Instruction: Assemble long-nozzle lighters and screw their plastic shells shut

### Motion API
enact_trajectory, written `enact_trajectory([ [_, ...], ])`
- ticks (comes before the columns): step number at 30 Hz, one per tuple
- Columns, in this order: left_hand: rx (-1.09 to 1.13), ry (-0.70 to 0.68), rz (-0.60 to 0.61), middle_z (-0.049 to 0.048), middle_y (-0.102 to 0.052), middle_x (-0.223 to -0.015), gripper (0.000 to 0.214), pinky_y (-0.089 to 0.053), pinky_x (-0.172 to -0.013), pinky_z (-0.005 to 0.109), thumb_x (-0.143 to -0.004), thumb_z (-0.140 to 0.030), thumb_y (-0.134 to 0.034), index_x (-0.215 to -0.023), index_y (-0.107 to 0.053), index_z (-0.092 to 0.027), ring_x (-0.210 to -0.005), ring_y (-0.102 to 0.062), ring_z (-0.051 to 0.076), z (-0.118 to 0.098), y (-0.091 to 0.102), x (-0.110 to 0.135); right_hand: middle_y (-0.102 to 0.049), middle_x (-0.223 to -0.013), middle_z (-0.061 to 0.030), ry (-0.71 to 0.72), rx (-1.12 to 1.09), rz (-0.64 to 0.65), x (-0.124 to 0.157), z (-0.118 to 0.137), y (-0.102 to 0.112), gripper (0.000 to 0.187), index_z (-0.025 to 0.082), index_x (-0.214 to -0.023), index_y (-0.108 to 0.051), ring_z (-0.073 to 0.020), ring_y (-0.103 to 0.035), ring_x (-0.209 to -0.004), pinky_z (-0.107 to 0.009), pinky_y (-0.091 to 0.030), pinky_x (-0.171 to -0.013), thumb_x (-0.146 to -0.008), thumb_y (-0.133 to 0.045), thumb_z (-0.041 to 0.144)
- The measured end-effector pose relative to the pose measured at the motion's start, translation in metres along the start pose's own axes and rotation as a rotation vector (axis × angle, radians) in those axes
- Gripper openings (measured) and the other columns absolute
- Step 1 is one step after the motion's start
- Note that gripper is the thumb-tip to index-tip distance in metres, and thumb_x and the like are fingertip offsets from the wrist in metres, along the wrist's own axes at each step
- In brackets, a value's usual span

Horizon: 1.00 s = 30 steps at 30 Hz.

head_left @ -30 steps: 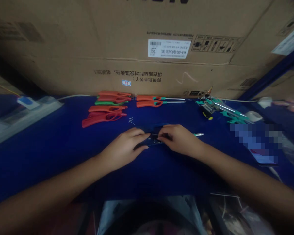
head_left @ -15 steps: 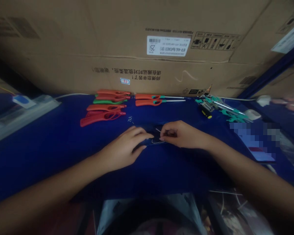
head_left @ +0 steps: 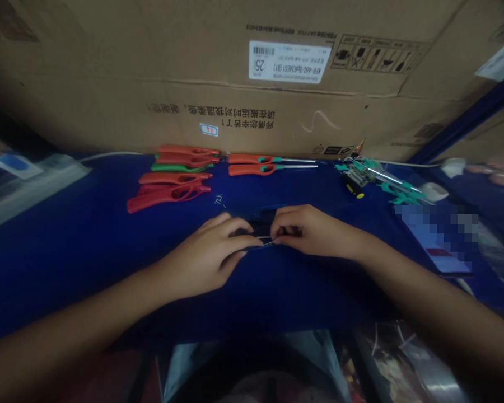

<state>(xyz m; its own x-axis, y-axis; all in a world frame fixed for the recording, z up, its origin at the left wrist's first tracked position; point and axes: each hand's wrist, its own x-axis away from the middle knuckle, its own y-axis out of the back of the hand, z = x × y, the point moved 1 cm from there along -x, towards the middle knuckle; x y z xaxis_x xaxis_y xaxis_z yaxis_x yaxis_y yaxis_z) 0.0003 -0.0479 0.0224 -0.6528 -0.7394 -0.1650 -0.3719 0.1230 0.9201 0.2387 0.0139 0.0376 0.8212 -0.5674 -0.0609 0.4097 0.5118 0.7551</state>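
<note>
In the middle of the blue table, a dark flat piece [head_left: 262,229] lies between my hands; its kind is hard to make out in the dim light. A thin white wire [head_left: 265,238] runs across it. My left hand [head_left: 214,252] has its fingers bent at the dark piece's left side, holding it, with one fingertip by the wire's end. My right hand [head_left: 311,232] is closed in a pinch on the wire at the right. The fingers hide part of both things.
Orange, red and green lighter handles [head_left: 172,193] lie at the back left. Two orange lighters [head_left: 252,169] with metal tubes lie beside them. A black-yellow screwdriver [head_left: 353,187] and teal parts [head_left: 397,187] lie right, near a phone [head_left: 439,240]. A cardboard wall [head_left: 210,61] stands behind.
My left hand's fingers have bent more around the dark piece. The right hand has stayed nearly in place, and the wire now lies straighter between the fingertips. The view has shifted slightly.
</note>
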Motion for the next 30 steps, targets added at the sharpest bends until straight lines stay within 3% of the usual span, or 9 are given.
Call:
enact_trajectory([
  [7, -0.001, -0.008, -0.028, 0.0044, -0.063, -0.126, 0.038, -0.049, -0.100, 0.043, -0.096, -0.016, -0.053, -0.128, -0.066, -0.033, -0.113, -0.055, 0.025, 0.0003, -0.0004, -0.0005, -0.065, -0.093, -0.0022, 0.006, -0.028, 0.036, 0.0008, -0.0006, 0.0000, 0.019, 0.018, -0.096, -0.072, -0.0090, -0.056, -0.070, -0.022, -0.044, -0.065, -0.087, -0.061, 0.006],
  [30, 0.005, -0.021, -0.052, 0.0020, -0.065, -0.125, 0.033, -0.051, -0.099, 0.040, -0.095, -0.016, -0.056, -0.119, -0.072, -0.031, -0.111, -0.057, 0.022, 0.0025, -0.0016, 0.0013, -0.066, -0.090, -0.0019, 0.022, -0.088, 0.056, 0.0015, -0.0029, 0.0030, 0.019, 0.017, -0.096, -0.074, -0.0085, -0.058, -0.070, -0.020, -0.045, -0.063, -0.085, -0.064, 0.005],
])
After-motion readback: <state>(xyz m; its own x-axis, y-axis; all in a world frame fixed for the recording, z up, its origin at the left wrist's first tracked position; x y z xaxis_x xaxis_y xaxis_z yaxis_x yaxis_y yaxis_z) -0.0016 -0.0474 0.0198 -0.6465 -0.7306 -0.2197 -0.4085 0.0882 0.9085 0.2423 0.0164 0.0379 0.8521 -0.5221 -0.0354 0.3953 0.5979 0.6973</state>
